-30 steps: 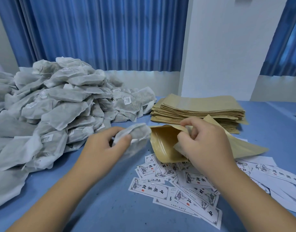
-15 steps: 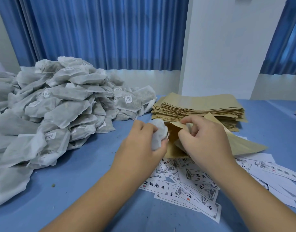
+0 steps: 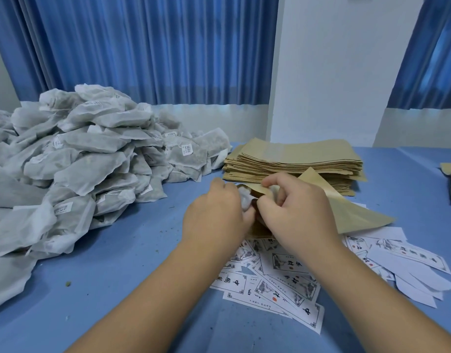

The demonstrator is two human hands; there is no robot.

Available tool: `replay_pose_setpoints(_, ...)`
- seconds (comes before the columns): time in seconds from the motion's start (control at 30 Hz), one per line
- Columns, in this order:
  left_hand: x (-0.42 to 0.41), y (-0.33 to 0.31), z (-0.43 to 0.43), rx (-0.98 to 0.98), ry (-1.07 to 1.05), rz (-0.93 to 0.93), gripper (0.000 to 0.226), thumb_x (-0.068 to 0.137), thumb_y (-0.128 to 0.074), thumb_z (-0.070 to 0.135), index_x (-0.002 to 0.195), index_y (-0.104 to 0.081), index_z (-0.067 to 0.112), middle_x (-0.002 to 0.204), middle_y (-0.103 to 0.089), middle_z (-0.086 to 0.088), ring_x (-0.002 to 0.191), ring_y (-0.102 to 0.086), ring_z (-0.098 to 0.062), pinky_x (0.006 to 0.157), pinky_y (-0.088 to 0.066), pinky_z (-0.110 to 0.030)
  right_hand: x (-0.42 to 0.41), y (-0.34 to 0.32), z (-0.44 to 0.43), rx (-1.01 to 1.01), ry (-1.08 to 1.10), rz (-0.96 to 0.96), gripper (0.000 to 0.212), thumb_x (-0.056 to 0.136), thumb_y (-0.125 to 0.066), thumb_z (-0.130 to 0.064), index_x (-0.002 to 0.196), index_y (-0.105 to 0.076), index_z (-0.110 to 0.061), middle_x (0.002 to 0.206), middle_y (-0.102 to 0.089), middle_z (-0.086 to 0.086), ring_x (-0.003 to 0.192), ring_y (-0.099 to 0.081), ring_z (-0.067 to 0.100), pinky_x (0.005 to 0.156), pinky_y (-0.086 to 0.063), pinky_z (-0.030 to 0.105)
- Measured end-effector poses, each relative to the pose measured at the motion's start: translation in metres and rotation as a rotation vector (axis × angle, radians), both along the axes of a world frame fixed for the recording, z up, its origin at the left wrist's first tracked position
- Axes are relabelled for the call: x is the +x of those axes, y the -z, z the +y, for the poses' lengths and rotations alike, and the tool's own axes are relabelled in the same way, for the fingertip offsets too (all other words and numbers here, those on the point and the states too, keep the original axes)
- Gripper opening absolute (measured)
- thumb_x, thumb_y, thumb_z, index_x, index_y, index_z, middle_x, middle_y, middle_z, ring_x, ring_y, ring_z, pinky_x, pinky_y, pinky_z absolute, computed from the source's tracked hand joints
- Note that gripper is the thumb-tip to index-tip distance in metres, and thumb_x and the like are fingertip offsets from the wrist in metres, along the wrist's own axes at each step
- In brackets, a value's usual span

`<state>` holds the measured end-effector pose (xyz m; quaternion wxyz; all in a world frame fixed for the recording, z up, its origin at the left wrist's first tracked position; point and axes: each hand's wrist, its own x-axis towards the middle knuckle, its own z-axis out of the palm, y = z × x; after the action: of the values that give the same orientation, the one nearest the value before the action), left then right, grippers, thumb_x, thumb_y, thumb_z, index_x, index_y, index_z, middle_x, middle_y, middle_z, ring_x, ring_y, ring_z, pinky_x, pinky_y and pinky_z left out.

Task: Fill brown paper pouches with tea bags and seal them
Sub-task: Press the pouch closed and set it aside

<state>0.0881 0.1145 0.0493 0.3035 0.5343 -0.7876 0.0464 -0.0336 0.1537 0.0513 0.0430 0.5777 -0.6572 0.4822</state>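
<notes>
blue table [image 3: 117, 276] pretty well covered, huge tea bag heap [image 3: 92, 161] dumped at left, brown pouch stack [image 3: 295, 159] set mid-frame, printed labels [image 3: 283, 284] scattered lower right

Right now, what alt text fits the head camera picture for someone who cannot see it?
A person's left hand pushes a white tea bag into a brown paper pouch that the right hand holds open, over a blue table with a tea bag heap, a pouch stack and printed labels.

Our forearms angle in from 7 and 5 o'clock, meeting at centre: our left hand [image 3: 216, 215] grips a tea bag [image 3: 245, 200], our right hand [image 3: 299, 212] pinches a pouch [image 3: 357, 215].
</notes>
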Motion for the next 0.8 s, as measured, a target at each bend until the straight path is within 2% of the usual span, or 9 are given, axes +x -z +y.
replay_pose_setpoints(0.13, -0.012, -0.001, -0.011, 0.161, 0.044, 0.073, 0.024, 0.091, -0.044, 0.029, 0.071, -0.041, 0.016, 0.070, -0.039, 0.003, 0.068, -0.045, -0.023, 0.049, -0.025, -0.029, 0.003, 0.002, 0.001, -0.008, -0.053, 0.033, 0.026, 0.074, -0.057, -0.024, 0.097, -0.069, -0.027, 0.051, -0.043, -0.015, 0.062, -0.047, 0.012, 0.060, -0.042, 0.029)
replay_pose_setpoints(0.2, -0.019, -0.009, -0.016, 0.288, 0.129, 0.159, 0.023, 0.088, -0.048, 0.019, 0.065, -0.047, 0.016, 0.063, -0.048, 0.002, 0.058, -0.050, -0.015, 0.044, -0.030, -0.025, 0.003, 0.003, 0.000, -0.020, -0.082, 0.035, 0.027, 0.075, -0.056, -0.021, 0.098, -0.069, -0.026, 0.051, -0.041, -0.016, 0.064, -0.044, 0.011, 0.061, -0.040, 0.029)
replay_pose_setpoints(0.27, -0.023, -0.014, -0.017, 0.463, 0.280, 0.320, 0.027, 0.087, -0.049, 0.014, 0.061, -0.053, 0.017, 0.053, -0.053, 0.005, 0.046, -0.050, -0.007, 0.040, -0.034, -0.019, 0.001, 0.002, -0.001, -0.062, -0.094, -0.009, 0.027, 0.076, -0.055, -0.017, 0.098, -0.068, -0.026, 0.050, -0.043, -0.017, 0.061, -0.041, 0.006, 0.059, -0.035, 0.027)
replay_pose_setpoints(0.37, -0.024, -0.014, -0.012, 0.760, 0.590, 0.643, 0.028, 0.084, -0.046, 0.003, 0.067, -0.061, 0.019, 0.055, -0.060, 0.007, 0.050, -0.055, -0.007, 0.049, -0.044, -0.019, -0.002, -0.002, 0.000, -0.126, -0.125, -0.083, 0.030, 0.073, -0.049, -0.022, 0.096, -0.067, -0.029, 0.055, -0.050, -0.020, 0.057, -0.044, 0.005, 0.052, -0.036, 0.026)
replay_pose_setpoints(0.43, -0.023, -0.011, -0.015, 0.712, 0.662, 0.598, 0.030, 0.083, -0.043, -0.001, 0.069, -0.059, 0.020, 0.057, -0.058, 0.007, 0.050, -0.053, -0.003, 0.049, -0.045, -0.019, -0.001, -0.002, 0.000, -0.126, -0.141, -0.069, 0.032, 0.071, -0.047, -0.022, 0.096, -0.066, -0.030, 0.057, -0.050, -0.022, 0.057, -0.045, 0.005, 0.052, -0.035, 0.025)
replay_pose_setpoints(0.5, -0.021, -0.008, -0.018, 0.557, 0.623, 0.431, 0.031, 0.084, -0.043, -0.003, 0.065, -0.052, 0.020, 0.056, -0.052, 0.009, 0.048, -0.045, 0.003, 0.048, -0.038, -0.011, 0.001, 0.002, 0.000, -0.101, -0.137, -0.037, 0.033, 0.071, -0.048, -0.023, 0.098, -0.066, -0.029, 0.058, -0.051, -0.024, 0.057, -0.043, 0.005, 0.054, -0.033, 0.026)
replay_pose_setpoints(0.57, -0.019, -0.002, -0.017, 0.431, 0.585, 0.342, 0.034, 0.083, -0.047, -0.001, 0.061, -0.049, 0.025, 0.053, -0.051, 0.012, 0.050, -0.044, 0.000, 0.046, -0.033, -0.010, 0.001, 0.004, -0.001, -0.091, -0.115, -0.011, 0.031, 0.073, -0.053, -0.021, 0.099, -0.066, -0.028, 0.052, -0.045, -0.018, 0.060, -0.040, 0.006, 0.059, -0.032, 0.026)
replay_pose_setpoints(0.7, 0.009, 0.012, -0.012, 0.196, 0.620, 0.388, 0.024, 0.089, -0.058, 0.017, 0.068, -0.062, 0.027, 0.061, -0.060, 0.014, 0.058, -0.053, -0.004, 0.055, -0.040, -0.020, -0.005, 0.001, -0.002, -0.110, -0.072, -0.005, 0.027, 0.075, -0.055, -0.018, 0.098, -0.066, -0.026, 0.051, -0.040, -0.015, 0.063, -0.044, 0.012, 0.061, -0.043, 0.031)
replay_pose_setpoints(0.8, 0.036, 0.026, -0.012, 0.055, 0.546, 0.228, 0.034, 0.088, -0.050, 0.040, 0.065, -0.058, 0.017, 0.061, -0.056, 0.006, 0.059, -0.051, -0.009, 0.056, -0.042, -0.026, -0.007, -0.002, -0.003, -0.123, -0.057, -0.039, 0.031, 0.072, -0.047, -0.026, 0.097, -0.066, -0.027, 0.049, -0.045, -0.016, 0.059, -0.043, 0.009, 0.060, -0.043, 0.031)
